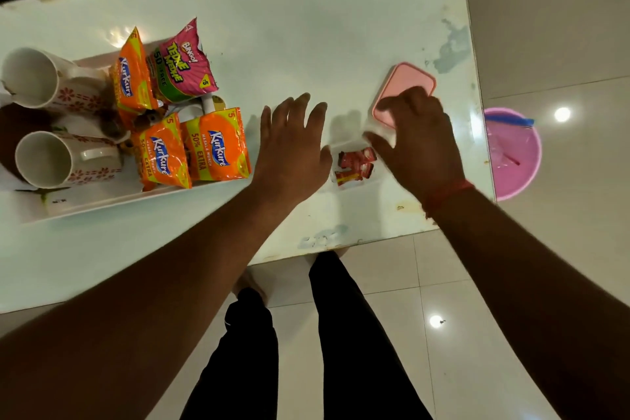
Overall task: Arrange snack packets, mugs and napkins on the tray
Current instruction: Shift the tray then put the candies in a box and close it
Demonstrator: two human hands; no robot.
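On the tray at the left lie two mugs and four snack packets. The left hand hovers released, fingers spread. The right hand seems to grasp the pink lid on the surface.

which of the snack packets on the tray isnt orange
The pink Bingo packet at the far end of the tray. The other three are orange Kurkure packets.
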